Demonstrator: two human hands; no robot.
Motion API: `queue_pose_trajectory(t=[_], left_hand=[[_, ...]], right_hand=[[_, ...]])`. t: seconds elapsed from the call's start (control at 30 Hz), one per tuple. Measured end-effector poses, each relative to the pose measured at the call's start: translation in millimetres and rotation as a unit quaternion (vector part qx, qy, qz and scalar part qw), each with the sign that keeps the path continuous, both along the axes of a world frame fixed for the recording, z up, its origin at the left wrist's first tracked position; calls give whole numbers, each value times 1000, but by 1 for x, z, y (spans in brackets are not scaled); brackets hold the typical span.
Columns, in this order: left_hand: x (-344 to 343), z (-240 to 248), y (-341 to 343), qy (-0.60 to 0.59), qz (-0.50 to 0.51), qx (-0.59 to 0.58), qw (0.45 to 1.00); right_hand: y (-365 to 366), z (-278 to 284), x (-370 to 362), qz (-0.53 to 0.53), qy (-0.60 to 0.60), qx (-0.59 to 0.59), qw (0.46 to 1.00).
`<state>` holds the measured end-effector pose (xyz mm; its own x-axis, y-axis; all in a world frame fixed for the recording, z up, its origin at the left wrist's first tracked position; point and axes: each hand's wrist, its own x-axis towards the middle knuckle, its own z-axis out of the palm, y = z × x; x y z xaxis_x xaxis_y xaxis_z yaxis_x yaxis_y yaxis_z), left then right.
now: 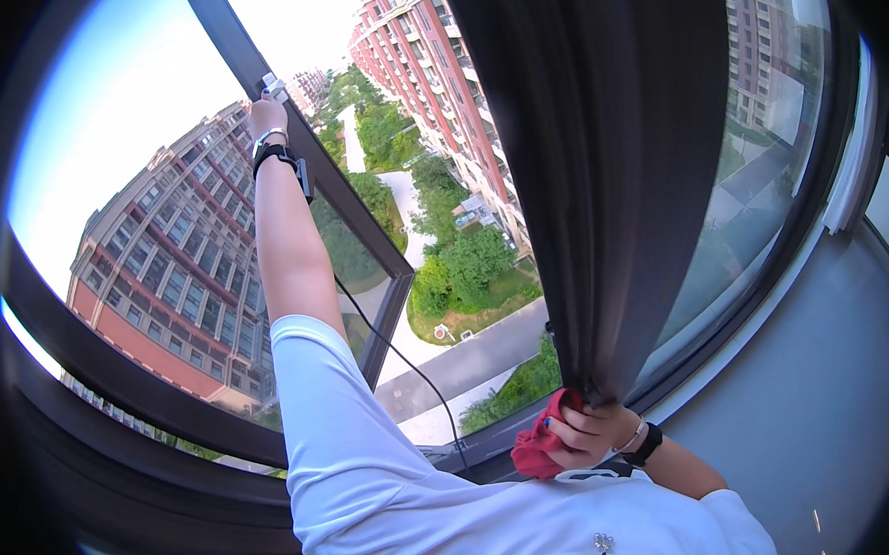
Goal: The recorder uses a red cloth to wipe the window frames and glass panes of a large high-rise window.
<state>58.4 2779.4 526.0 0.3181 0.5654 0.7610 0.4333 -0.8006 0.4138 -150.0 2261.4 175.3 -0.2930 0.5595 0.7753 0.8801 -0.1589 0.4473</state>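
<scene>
Far to the left, the left hand (270, 114) reaches a small white piece (275, 87) on the dark window sash (315, 154), though I cannot tell whether its fingers grip it. Rightward, a thin black cable (409, 363) dangles, and near right, the right hand (592, 435) has its fingers bunched around a red cloth (537, 446) at the dark post's (609, 171) lower end.

Between the slanting window frame (337, 188) and the broad dark post (618, 171), a wide gap lets a hand through. A black cable (409, 362) trails across its lower part; the post blocks passage just above the right hand (586, 435).
</scene>
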Motion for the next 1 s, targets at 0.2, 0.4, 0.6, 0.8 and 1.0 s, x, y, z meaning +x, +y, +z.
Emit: queue_pose_trajectory(t=[0.2,0.4,0.6,0.8,1.0], left_hand=[[-22,10,-22,-15,-67,1,998],[-78,23,-42,-77,-176,-60,980],[-127,26,-89,-114,-357,-167,912],[-153,20,-135,-137,-374,-197,896],[-178,7,-172,-135,-440,-210,863]], right_hand=[[64,20,7,44,8,9,999],[110,42,4,162,47,26,985],[106,48,-12,242,174,56,953],[94,63,-23,268,187,57,943],[86,60,-14,247,207,79,943]])
